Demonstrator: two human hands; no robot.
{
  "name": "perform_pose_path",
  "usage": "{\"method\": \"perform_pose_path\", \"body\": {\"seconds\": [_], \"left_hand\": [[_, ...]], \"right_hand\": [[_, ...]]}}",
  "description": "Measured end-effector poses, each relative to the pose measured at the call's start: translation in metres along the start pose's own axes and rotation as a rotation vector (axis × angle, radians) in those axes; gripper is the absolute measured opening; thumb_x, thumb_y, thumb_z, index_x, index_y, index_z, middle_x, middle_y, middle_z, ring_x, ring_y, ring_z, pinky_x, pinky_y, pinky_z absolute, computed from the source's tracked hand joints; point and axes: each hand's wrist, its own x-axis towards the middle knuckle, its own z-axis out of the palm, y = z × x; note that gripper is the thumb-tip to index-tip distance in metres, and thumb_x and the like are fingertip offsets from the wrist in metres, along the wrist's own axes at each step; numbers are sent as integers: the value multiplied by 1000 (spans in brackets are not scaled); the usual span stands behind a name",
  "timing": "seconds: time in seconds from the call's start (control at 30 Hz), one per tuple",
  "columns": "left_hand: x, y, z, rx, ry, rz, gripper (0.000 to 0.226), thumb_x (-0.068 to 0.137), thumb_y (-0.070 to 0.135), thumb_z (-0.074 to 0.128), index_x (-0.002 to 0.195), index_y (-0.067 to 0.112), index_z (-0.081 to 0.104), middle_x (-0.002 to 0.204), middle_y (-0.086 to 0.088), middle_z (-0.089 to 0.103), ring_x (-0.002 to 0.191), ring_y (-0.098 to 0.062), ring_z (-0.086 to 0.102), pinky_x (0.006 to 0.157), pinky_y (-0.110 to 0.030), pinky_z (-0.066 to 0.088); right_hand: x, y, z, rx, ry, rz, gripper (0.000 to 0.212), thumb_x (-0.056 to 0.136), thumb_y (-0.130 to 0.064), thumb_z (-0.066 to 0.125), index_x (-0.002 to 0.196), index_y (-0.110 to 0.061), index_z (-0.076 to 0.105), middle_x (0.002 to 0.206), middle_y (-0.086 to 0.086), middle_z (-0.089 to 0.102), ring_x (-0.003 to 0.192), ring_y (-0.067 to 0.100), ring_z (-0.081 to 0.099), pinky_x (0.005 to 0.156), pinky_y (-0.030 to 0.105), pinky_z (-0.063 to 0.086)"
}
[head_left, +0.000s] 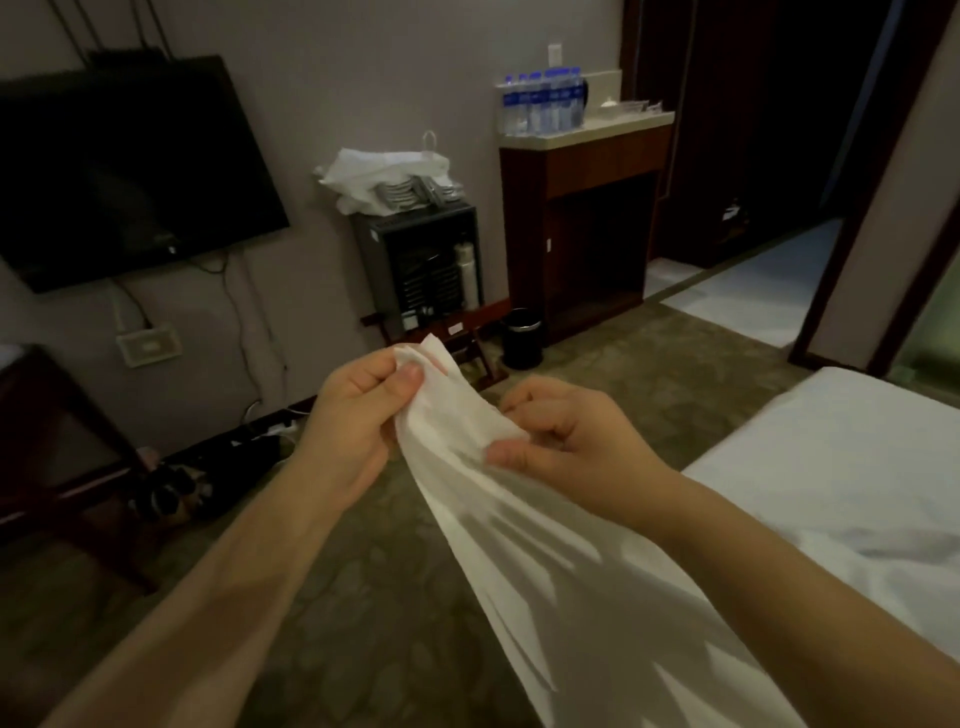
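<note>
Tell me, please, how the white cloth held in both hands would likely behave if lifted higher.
The white cloth is probably floppy: it hangs in long folds below the left hand and right hand. It seems thin and light, since mere pinches hold it up. Pushed, it would likely just crumple.

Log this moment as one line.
left hand: pinches corner of white sheet | right hand: pinches sheet edge close by | sheet: hangs down between arms | bed: at right

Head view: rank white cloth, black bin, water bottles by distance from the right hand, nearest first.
1. white cloth: pinched in the right hand.
2. black bin: ahead, low, beside the cabinet.
3. water bottles: atop that cabinet, farthest back.
</note>
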Motion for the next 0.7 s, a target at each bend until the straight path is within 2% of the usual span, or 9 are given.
{"method": "perform_pose_path", "body": {"seconds": [0.07, 0.1, 0.17, 0.23, 0.33, 0.43, 0.53, 0.6, 0.7], "left_hand": [[-3, -2, -16, 14, -12, 9, 25, 80, 18, 63, 57, 23, 72, 65, 9, 65, 63, -4, 60, 58, -19, 51], [-6, -3, -21, -1, -15, 10, 27, 80, 17, 59, 57, 22, 72, 65, 9, 65, 63, -4, 61, 58, -18, 51], [-11, -4, -28, -63, -3, -12, 27, 74, 16, 52, 60, 21, 75, 66, 7, 68, 64, -5, 64, 60, -19, 52], [-12, -7, -33, -110, 2, -37, 24, 76, 16, 56, 64, 21, 76, 67, 4, 70, 65, -8, 66, 61, -21, 54], [-7, -11, -37, 1, -2, -11, 17, 79, 22, 66, 65, 27, 74, 71, 6, 69, 69, -9, 64, 66, -27, 54], [6, -16, -29, 248, 59, 72, 21, 84, 19, 62, 67, 30, 67, 73, 11, 65, 76, -9, 60, 75, -28, 51], [16, -14, -12, 358, 111, 176, 24, 92, 18, 54, 71, 28, 60, 67, 16, 60, 65, 2, 53, 63, -17, 45], [19, -14, 0, 349, 7, 269, 23, 95, 25, 50, 74, 27, 59, 68, 13, 58, 64, 0, 50, 61, -13, 40], [20, -18, 15, 331, -193, 328, 30, 84, 60, 46, 77, 34, 59, 74, -1, 53, 62, -7, 45, 56, -11, 38]], "right_hand": [[8, -1, 20, 2, -153, 40, 41, 81, -52, 54, 76, -14, 68, 94, 1, 60, 79, 10, 58, 72, 22, 48], [12, 0, 27, 22, -183, 69, 42, 83, -53, 52, 71, -16, 65, 90, 5, 59, 74, 12, 57, 71, 26, 48], [17, 2, 36, 85, -102, 132, 35, 86, -45, 59, 64, -16, 60, 80, 9, 59, 65, 15, 55, 65, 29, 46], [20, 3, 39, 70, 43, 123, 26, 85, -30, 62, 71, -9, 69, 79, 6, 65, 67, 14, 58, 65, 29, 49], [25, -3, 35, -116, 187, 19, 29, 80, -34, 65, 79, -6, 74, 81, 0, 65, 74, 11, 59, 66, 21, 49], [28, -11, 27, -266, 181, -16, 24, 85, -40, 58, 77, -20, 69, 81, -12, 59, 78, 5, 56, 67, 10, 43], [19, -13, 17, -321, 207, -46, 12, 88, -38, 56, 78, -33, 58, 79, -10, 58, 77, 3, 54, 67, 9, 40], [10, -11, 6, -348, 274, -12, 19, 89, -38, 56, 74, -27, 59, 79, -5, 60, 75, 6, 54, 66, 13, 42], [-5, -7, -16, -379, 352, 52, 22, 89, -35, 56, 72, -22, 60, 79, 0, 62, 74, 9, 54, 65, 15, 42]]}}
